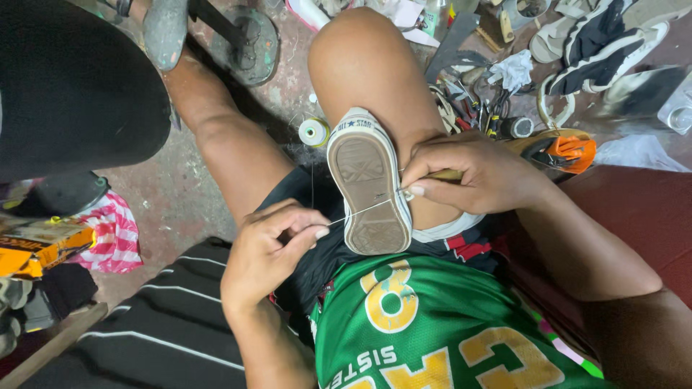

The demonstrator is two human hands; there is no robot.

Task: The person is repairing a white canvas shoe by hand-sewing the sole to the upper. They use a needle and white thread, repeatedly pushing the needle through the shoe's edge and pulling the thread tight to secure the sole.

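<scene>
From the head camera, a small sneaker (367, 184) with a white canvas upper and a worn tan sole lies sole-up between the person's knees, its toe pointing far and its heel near, resting against the right thigh. The left hand (270, 252), near and left of the shoe, is clenched with thumb and forefinger pinching a pale thread (360, 211) that runs taut across the sole to its right edge. The right hand (476, 173) is closed around a wooden-handled awl (443, 175), its fingertips pressed against the shoe's right side where the thread meets the sole. Just beyond the shoe on the stained floor stands a spool of thread (313, 132). Farther right lie scattered tools (476, 108), sandals (577, 32), and an orange shoe (566, 151) behind the right wrist.
</scene>
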